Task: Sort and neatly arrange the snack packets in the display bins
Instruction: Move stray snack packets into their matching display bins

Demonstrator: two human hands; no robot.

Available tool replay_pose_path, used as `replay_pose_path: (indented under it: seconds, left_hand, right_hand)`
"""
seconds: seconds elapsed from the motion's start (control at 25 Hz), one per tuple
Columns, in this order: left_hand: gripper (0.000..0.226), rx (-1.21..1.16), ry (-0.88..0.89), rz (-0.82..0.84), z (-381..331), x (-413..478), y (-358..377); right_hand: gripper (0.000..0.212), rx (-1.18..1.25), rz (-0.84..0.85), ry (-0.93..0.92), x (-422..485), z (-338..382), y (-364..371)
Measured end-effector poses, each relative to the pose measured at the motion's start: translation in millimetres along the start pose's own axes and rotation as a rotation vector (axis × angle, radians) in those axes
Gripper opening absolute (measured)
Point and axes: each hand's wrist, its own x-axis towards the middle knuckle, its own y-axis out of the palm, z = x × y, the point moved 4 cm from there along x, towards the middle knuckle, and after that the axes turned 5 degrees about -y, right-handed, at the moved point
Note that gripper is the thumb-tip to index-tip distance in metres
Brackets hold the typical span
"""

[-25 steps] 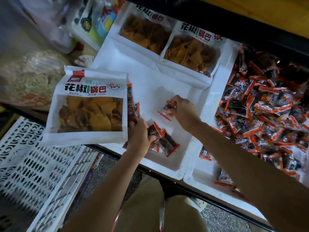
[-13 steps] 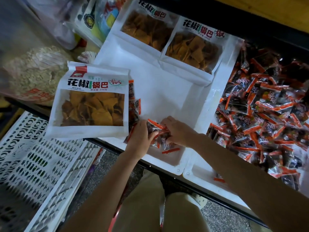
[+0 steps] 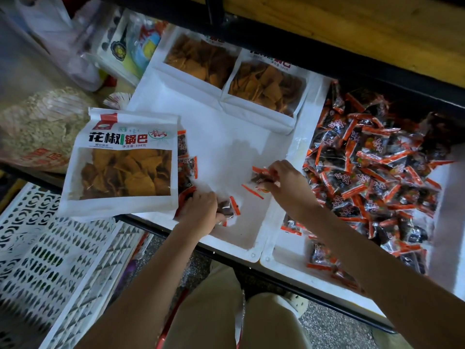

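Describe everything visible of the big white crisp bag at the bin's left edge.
The crisp bag is white, paper-like, with black and red print above a clear window showing orange-brown crisps. It lies flat, face up, overhanging the bin's front-left corner and covering some small red-edged packets. The left hand is beside its lower-right corner.

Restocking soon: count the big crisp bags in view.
3 crisp bags: one at the bin's near-left corner, two side by side at its back; others may be hidden.
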Motion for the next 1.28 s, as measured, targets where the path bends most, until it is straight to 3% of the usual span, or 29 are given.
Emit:
replay_pose_path:
  seconds: [0.08, 0.2, 0.36, 0.52, 0.64, 0.76, 0.96, 1.04, 1.12, 1.2, 1.28]
  left_hand:
    - [0.044, 0.024, 0.015, 0.041, -9, -2, -4]
    - [0.039, -0.046, 0.001, -0.031, -19, -11, -12]
    - [0.024, -0.680, 0.001, -0.269, -39, -13, -37]
    - [0.029, -0.996, 0.143, -0.168, -103, -19, -62]
    - [0.030, -0.849, 0.281, -0.131, -160, -17, -69]
    - [0.028, -0.888, 0.300, -0.083, -213, -3, -75]
    - [0.048, -0.825, 0.393, -0.072, -277, 8, -86]
    - [0.056, -0.829, 0.461, -0.077, -280, 5, -88]
    - [0.054, -0.790, 0.541, -0.127, -267, -3, -86]
    - [0.045, -0.644, 0.569, -0.231, -238, -17, -77]
    - [0.033, -0.507, 0.548, -0.414, -192, -33, -73]
  right_hand:
    - [0.021, 0.054, -0.054, -0.008, -9, -2, -10]
    - [0.020, 0.158, -0.143, 0.030, -28, -9, -22]
    - [0.021, 0.289, -0.264, 0.222, -60, -36, -44]
    - [0.023, 0.254, -0.188, 0.405, -94, -77, -60]
    - [0.023, 0.186, -0.142, 0.457, -101, -109, -86]
    - [0.027, 0.100, -0.241, 0.458, -91, -136, -120]
    - [0.034, 0.309, -0.442, 0.557, -81, -187, -143]
    - [0.048, 0.334, -0.433, 0.503, -84, -186, -142]
    - [0.068, 0.158, -0.381, 0.449, -94, -169, -133]
    - [0.067, -0.034, -0.376, 0.344, -106, -138, -122]
    - [0.054, -0.088, -0.359, 0.169, -110, -105, -101]
